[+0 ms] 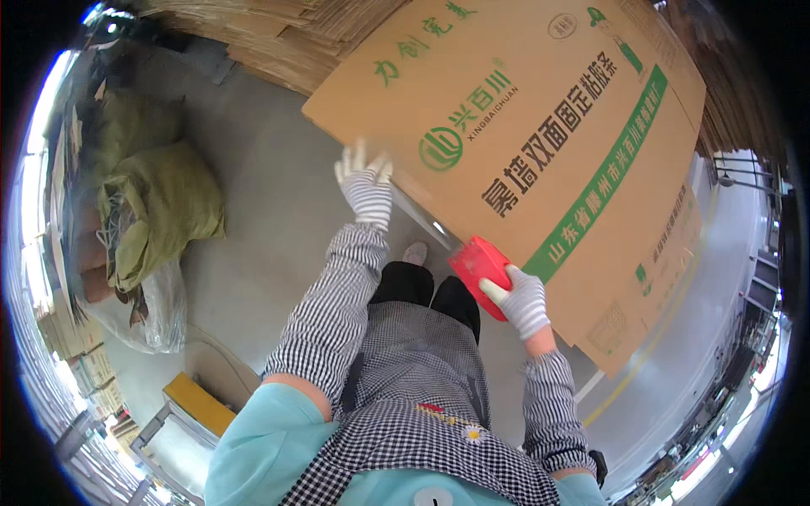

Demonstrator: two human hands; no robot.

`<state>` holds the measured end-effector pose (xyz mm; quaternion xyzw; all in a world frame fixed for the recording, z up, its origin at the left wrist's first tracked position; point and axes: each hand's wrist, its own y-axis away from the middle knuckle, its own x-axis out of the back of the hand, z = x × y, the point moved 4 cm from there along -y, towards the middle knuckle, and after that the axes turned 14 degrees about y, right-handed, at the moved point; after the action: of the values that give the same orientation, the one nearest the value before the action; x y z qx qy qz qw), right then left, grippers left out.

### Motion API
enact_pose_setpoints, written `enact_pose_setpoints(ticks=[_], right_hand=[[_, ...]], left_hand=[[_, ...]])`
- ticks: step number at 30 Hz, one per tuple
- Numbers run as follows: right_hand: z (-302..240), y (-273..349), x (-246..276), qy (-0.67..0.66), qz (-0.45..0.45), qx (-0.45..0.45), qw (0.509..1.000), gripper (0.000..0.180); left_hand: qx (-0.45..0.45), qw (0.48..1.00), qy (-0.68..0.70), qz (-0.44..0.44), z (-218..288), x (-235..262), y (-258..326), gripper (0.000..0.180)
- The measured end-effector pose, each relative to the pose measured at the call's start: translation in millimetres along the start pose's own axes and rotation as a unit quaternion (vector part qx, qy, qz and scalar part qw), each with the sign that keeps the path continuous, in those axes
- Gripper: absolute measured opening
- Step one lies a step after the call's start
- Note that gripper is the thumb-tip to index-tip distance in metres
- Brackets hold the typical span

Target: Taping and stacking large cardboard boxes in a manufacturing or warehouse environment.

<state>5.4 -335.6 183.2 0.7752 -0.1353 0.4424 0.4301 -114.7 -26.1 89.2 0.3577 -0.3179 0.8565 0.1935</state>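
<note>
A large flat cardboard carton (506, 169), printed in green and black, lies in front of me, slanting from upper left to lower right. At its left edge is my left hand (368, 189), in a white and grey striped glove. Its fingers are spread and slightly blurred, holding nothing; whether they touch the cardboard I cannot tell. My right hand (523, 302), gloved alike, grips a red plastic box-shaped tool (481, 268) at the near edge of the carton. The tool's exact kind does not show. Checked sleeves cover both forearms.
Stacked flat cardboard (278, 38) stands behind the carton, with more sheets (742, 84) at the right. To my left are a green woven sack (169, 202) and a clear plastic bag (160, 316) on the grey floor (261, 185). A yellow-edged box (198, 403) stands at lower left.
</note>
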Motion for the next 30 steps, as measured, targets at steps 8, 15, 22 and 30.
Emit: enact_pose_setpoints(ticks=[8, 15, 22, 30], right_hand=[[-17.8, -20.3, -17.6, 0.057, -0.006, 0.016, 0.998, 0.064], [144.1, 95.9, -11.7, 0.148, -0.144, -0.213, 0.955, 0.058], [122.8, 15.5, -63.3, 0.400, -0.213, -0.176, 0.874, 0.046], [153.7, 82.3, 50.9, 0.347, -0.141, -0.258, 0.891, 0.055]], left_hand=[[0.621, 0.689, 0.368, -0.071, -114.0, -80.3, 34.9, 0.055], [0.599, 0.698, 0.389, -0.052, -95.7, -68.5, 22.3, 0.063], [0.552, 0.628, 0.547, 0.048, -12.6, -35.0, 10.9, 0.053], [0.414, 0.829, 0.307, 0.218, -100.5, -34.5, 36.4, 0.062]])
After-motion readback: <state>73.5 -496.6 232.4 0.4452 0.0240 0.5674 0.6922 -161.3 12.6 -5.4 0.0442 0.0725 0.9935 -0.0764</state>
